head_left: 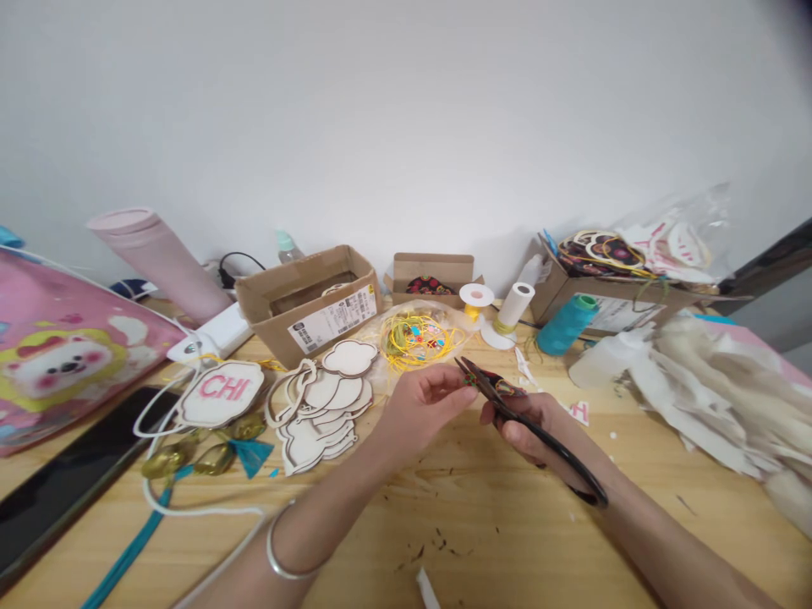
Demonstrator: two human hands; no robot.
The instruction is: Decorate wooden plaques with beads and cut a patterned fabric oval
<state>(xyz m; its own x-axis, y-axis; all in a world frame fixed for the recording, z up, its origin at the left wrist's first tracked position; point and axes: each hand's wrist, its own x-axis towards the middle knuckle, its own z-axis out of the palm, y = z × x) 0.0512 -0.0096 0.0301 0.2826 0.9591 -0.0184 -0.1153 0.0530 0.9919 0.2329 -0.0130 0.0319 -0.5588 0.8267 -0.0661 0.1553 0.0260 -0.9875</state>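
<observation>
My left hand (422, 406) pinches a small multicoloured piece (470, 379) between its fingertips, close to the tip of a pair of black scissors (539, 431). My right hand (523, 427) grips those scissors, with their handles reaching down to the right. A dark patterned piece (509, 388) lies against the blades, partly hidden, and I cannot tell exactly what it is. To the left of my hands sits a stack of cloud-shaped wooden tags (320, 414), and a tag lettered "CHI" (221, 393) lies beyond them. A tangle of yellow cord (415, 342) lies ahead of my hands.
Open cardboard boxes (308, 300) stand along the white wall. A teal thread cone (567, 326) and white paper scraps (704, 397) lie to the right. A pink bag (57, 355), a black phone (69, 482) and a pink bottle (158, 262) are at the left.
</observation>
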